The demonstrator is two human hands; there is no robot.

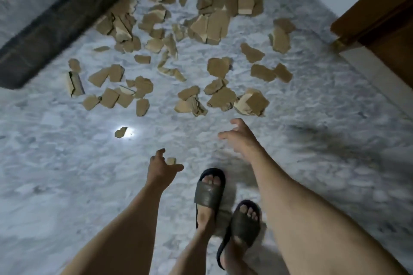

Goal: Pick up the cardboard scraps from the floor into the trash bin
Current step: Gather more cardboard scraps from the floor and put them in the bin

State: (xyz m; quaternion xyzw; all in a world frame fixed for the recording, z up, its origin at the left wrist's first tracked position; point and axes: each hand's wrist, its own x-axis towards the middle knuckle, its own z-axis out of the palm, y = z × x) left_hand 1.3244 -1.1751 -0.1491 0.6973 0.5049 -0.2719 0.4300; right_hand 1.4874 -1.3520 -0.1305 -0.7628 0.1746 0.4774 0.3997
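Several brown cardboard scraps (176, 35) lie scattered over the marble floor (67, 185), from the middle to the far end. One small scrap (120, 131) lies alone by a bright light reflection. Another small scrap (171, 161) lies on the floor just beyond my left hand (162, 167), whose fingers are spread and hold nothing. My right hand (239, 138) reaches forward with relaxed fingers, empty, a short way short of a folded scrap (252, 101). No trash bin is in view.
A dark stone strip (67, 20) runs diagonally across the upper left. A wooden door or cabinet (380, 13) stands at the upper right beside a pale wall base. My feet in dark slippers (210, 192) stand on the floor below the hands.
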